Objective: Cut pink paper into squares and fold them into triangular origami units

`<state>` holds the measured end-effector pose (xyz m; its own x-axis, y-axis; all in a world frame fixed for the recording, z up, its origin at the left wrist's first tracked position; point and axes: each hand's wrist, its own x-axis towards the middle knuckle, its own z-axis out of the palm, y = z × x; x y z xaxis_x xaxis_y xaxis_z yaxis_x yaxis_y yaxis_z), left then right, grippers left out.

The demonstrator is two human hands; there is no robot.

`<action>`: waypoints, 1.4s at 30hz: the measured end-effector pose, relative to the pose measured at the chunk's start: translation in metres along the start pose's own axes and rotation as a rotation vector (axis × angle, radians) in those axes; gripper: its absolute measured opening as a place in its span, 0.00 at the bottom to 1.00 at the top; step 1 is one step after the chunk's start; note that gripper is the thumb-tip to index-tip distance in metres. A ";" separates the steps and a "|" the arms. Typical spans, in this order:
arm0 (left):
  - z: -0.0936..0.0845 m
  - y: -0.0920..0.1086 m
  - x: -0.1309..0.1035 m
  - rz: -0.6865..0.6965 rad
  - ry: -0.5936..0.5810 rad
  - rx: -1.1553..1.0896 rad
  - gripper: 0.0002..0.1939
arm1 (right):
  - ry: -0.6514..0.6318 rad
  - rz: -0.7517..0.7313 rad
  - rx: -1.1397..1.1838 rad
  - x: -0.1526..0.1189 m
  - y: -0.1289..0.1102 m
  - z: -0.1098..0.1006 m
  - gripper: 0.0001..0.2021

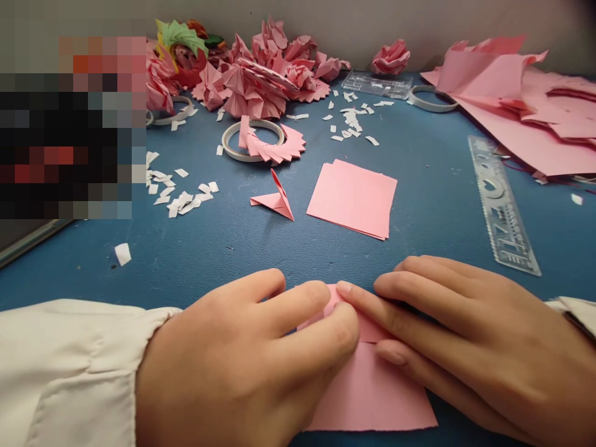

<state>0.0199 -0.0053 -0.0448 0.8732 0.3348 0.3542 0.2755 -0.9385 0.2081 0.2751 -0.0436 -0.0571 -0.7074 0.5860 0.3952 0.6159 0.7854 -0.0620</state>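
A pink sheet of paper (372, 394) lies in front of me, with a crease across it and its far part folded over. My left hand (251, 354) is closed over its left side, thumb and forefinger brought together at the folded part; what lies under the fingertips is hidden. Stretched fingers of my right hand (456, 335) rest on the right side of the fold, forefinger tip near the far edge and thumb lower on the sheet. Beyond the hands sit a small folded pink paper piece (275, 202) and a stack of pink squares (354, 197).
A tape roll (230, 144) has a pleated pink paper ring leaning on it. Folded pink paper flowers (261, 81) are heaped at the back. White paper scraps (184, 202) are scattered about. A clear stencil ruler (500, 208) and large pink sheets (512, 136) lie at right.
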 end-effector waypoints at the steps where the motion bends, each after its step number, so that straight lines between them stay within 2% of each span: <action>1: 0.000 0.000 0.000 0.002 -0.004 0.002 0.22 | 0.004 0.022 -0.011 -0.007 -0.002 0.000 0.15; 5: 0.000 0.000 0.001 0.005 0.000 -0.001 0.22 | 0.019 0.063 -0.029 -0.035 -0.012 0.003 0.20; 8: 0.002 0.001 0.001 0.005 0.001 -0.005 0.20 | 0.037 0.077 -0.007 -0.042 -0.020 0.005 0.21; 12: 0.004 0.003 -0.002 -0.004 0.004 0.015 0.19 | 0.100 0.164 0.087 -0.028 -0.024 0.008 0.13; 14: 0.002 0.003 -0.004 -0.016 0.082 0.072 0.16 | 0.159 0.172 0.134 -0.015 -0.021 0.007 0.10; 16: -0.003 0.001 -0.005 -0.062 0.206 0.161 0.12 | 0.188 0.111 0.164 -0.005 -0.017 0.005 0.09; 17: -0.006 -0.001 -0.005 -0.088 0.224 0.208 0.12 | 0.186 0.090 0.182 -0.001 -0.015 0.003 0.09; 18: -0.010 -0.003 -0.004 -0.103 0.213 0.249 0.13 | 0.176 0.095 0.205 0.002 -0.013 0.002 0.08; 22: -0.016 -0.007 0.003 -0.149 0.013 0.305 0.20 | 0.162 0.182 0.240 0.004 -0.016 0.000 0.06; 26: -0.008 -0.005 0.004 -0.247 0.101 0.297 0.21 | 0.223 0.158 0.143 0.001 -0.021 0.001 0.08; 31: -0.008 -0.003 0.001 -0.345 0.018 0.170 0.16 | 0.185 0.215 0.169 0.000 -0.024 0.001 0.09; 36: -0.010 -0.003 0.001 -0.389 0.005 0.183 0.16 | 0.232 0.224 0.133 -0.002 -0.025 0.004 0.06; 42: -0.003 -0.004 0.000 -0.308 0.034 0.130 0.16 | 0.204 0.212 0.081 -0.011 -0.027 0.000 0.09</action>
<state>0.0177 -0.0012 -0.0424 0.7276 0.6049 0.3234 0.5754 -0.7949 0.1923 0.2661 -0.0707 -0.0599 -0.4765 0.6926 0.5415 0.7068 0.6681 -0.2324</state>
